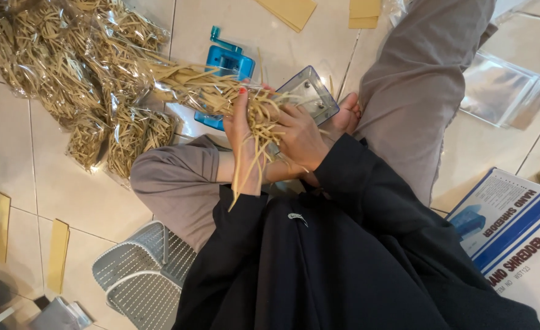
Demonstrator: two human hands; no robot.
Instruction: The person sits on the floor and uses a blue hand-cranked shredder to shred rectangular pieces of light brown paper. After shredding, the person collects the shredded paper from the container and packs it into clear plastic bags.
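I sit cross-legged on a tiled floor in a black top and grey trousers. My left hand (243, 137) grips a bunch of tan shredded paper strips (259, 119) that trail down over my wrist. My right hand (300, 135) closes on the same bunch from the right. Just beyond the hands, a clear plastic bag stuffed with strips (184, 85) lies with its mouth toward my fingers. Behind it stands a blue hand-crank shredder (227, 61) with a clear bin (309, 91).
Several filled bags of strips (68, 67) pile up at the upper left. A grey mesh basket (138, 275) lies by my left knee. Flat tan paper pieces (58, 253) lie around. Empty clear bags (505, 91) and a blue-white box (514, 232) sit at right.
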